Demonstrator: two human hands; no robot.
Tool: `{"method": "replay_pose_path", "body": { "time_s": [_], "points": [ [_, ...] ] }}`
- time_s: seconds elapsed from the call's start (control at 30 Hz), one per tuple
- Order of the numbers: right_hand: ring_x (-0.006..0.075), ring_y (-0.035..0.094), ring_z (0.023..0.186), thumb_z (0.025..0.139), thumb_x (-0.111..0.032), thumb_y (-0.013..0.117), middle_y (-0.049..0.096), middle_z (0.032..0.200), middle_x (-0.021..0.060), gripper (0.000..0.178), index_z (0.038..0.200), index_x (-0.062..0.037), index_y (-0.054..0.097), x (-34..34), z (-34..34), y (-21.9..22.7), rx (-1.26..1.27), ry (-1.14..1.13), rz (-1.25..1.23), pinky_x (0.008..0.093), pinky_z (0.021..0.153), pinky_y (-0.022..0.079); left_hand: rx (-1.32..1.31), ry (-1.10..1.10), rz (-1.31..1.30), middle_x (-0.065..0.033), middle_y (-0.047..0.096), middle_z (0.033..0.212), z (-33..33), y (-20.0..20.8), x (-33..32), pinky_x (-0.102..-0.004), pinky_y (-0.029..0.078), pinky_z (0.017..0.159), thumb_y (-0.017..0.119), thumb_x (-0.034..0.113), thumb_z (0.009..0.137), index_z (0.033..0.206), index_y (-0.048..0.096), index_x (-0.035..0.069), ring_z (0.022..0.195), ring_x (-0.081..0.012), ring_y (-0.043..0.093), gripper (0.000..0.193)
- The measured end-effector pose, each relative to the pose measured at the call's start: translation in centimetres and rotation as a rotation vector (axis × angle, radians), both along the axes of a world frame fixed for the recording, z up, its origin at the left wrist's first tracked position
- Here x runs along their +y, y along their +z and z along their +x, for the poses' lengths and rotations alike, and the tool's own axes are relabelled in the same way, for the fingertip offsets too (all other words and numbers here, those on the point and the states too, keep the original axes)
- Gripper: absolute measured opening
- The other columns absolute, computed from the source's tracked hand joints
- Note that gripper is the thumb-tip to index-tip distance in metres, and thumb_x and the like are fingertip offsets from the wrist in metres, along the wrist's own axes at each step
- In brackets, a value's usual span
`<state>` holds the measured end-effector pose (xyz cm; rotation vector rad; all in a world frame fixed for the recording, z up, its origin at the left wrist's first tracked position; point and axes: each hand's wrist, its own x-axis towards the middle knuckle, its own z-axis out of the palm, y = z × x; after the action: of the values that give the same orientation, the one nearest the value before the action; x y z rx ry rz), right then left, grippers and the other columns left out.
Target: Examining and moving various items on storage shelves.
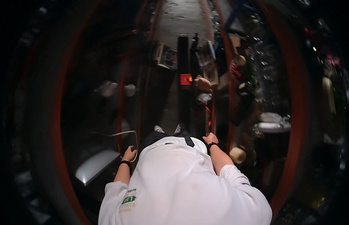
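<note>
My left hand point(129, 153) is low beside my hip with its fingers curled. A small dark thing shows at the fingertips, too dim to name. A thin white cord point(136, 138) loops close around that hand; whether I hold it is unclear. My right hand point(210, 139) is closed at my other hip, by the upper end of a thin brownish upright piece point(207, 125). What sits inside its fingers is hidden. Ahead of my feet stands a long dark box-like piece point(183, 52) with a red label point(186, 79).
Orange-red shelf rails point(296, 93) run along both sides of a narrow aisle. Framed items point(166, 56), a brown package point(203, 84), red flowers point(237, 72) and a pale roll point(238, 155) are close by. A white curved panel point(97, 165) lies left. Grey floor point(182, 17) continues ahead.
</note>
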<state>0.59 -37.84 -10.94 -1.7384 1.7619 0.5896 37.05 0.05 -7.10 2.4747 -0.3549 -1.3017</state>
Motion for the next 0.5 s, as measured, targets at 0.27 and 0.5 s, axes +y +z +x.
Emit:
{"method": "replay_pose_path", "body": {
  "time_s": [0.27, 0.5],
  "points": [
    [0.0293, 0.061, 0.098, 0.066, -0.037, 0.070, 0.065, 0.102, 0.0123, 0.044, 0.101, -0.0104, 0.064, 1.2, -1.3, -0.3, -0.012, -0.149, 0.007, 0.0403, 0.083, 0.049, 0.038, -0.116, -0.038, -0.0170, 0.062, 0.103, 0.5, 0.9, -4.2, -0.0321, 0.048, 0.079, 0.060, 0.018, 0.081, 0.118, 0.049, 0.001, 0.090, -0.0249, 0.061, 0.043],
    [0.0282, 0.060, 0.101, 0.066, -0.035, 0.068, 0.064, 0.105, 0.0121, 0.044, 0.101, -0.0097, 0.062, 2.1, -2.6, -0.7, -0.051, -0.194, 0.038, 0.0385, 0.085, 0.048, 0.025, -0.143, -0.142, -0.0163, 0.063, 0.099, 1.8, 1.2, -7.2, -0.0316, 0.047, 0.078, 0.057, 0.018, 0.082, 0.115, 0.051, 0.000, 0.089, -0.0237, 0.062, 0.039]
  ]
}}
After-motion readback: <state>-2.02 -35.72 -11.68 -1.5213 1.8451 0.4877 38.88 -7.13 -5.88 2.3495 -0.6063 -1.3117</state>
